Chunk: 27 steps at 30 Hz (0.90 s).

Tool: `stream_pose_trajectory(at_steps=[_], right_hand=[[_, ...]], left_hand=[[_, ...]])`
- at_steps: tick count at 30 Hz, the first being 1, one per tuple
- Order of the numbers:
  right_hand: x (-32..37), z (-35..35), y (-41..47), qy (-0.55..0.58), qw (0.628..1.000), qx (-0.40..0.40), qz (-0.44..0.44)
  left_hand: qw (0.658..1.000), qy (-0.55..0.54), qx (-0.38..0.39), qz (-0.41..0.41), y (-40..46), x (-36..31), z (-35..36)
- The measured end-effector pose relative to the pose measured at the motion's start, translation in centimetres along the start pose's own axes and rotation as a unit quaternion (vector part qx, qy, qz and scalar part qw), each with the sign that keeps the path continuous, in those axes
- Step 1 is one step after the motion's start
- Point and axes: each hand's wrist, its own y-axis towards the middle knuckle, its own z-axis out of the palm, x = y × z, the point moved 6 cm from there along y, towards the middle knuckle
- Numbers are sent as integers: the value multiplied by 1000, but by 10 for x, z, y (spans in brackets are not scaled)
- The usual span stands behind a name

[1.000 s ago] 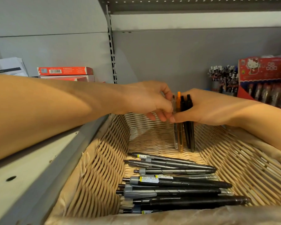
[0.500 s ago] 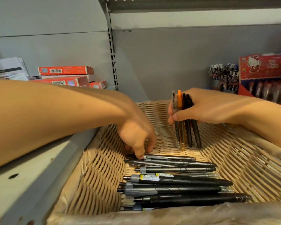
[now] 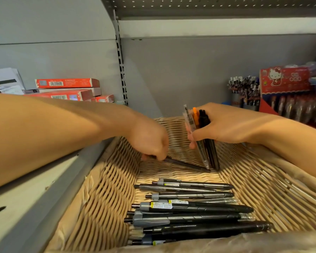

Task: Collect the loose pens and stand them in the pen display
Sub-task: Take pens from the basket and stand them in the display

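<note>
**Gathering loose pens from a wicker basket, none yet in the display**

Reaching into a shallow wicker basket (image 3: 102, 196) on a grey shop shelf, a person works with both bare hands. The left hand (image 3: 150, 141) is curled downward, its fingertips pinching one end of a single dark pen (image 3: 186, 164), which slants across the basket floor towards the far right. The pen's far tip sits just beside the lower ends of the bundle in the other hand; whether it is lifted or resting on the weave cannot be told.

The right hand (image 3: 224, 125) is wrapped round a bundle of collected pens (image 3: 206, 152), held nearly upright: one clear, one with an orange top, and at least two black. Their lower ends touch or nearly touch the basket floor.

Nearer the viewer, a heap of loose pens (image 3: 186, 207), roughly nine or ten black and grey ones, lies flat and side by side in the basket.

Further along the shelf on the right stands a pen display (image 3: 244, 92) with pens upright in it, beside a red cartoon-cat box (image 3: 285, 79). Red flat boxes (image 3: 67, 83) are stacked on the left.

By this view, collecting is under way, most pens remain, and standing them in the display has not started.
</note>
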Motion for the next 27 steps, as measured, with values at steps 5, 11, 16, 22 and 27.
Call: stream_pose_trajectory(at_steps=[5, 11, 16, 22, 27], right_hand=[[1, 0, 1, -6, 1000, -5, -2], [-4, -1, 3, 1, 999, -34, 10], [-5, -2, 4, 11, 999, -38, 17], [-4, -6, 2, 49, 997, -52, 4], [-3, -5, 0, 21, 999, -42, 0]], left_hand=[[969, -164, -181, 25, -6, 10, -34], [904, -335, -253, 75, -12, 2, -45], [863, -423, -260, 90, -19, 2, -47], [853, -464, -216, 99, -13, 4, -42], [883, -430, -173, 70, -6, 2, -36]])
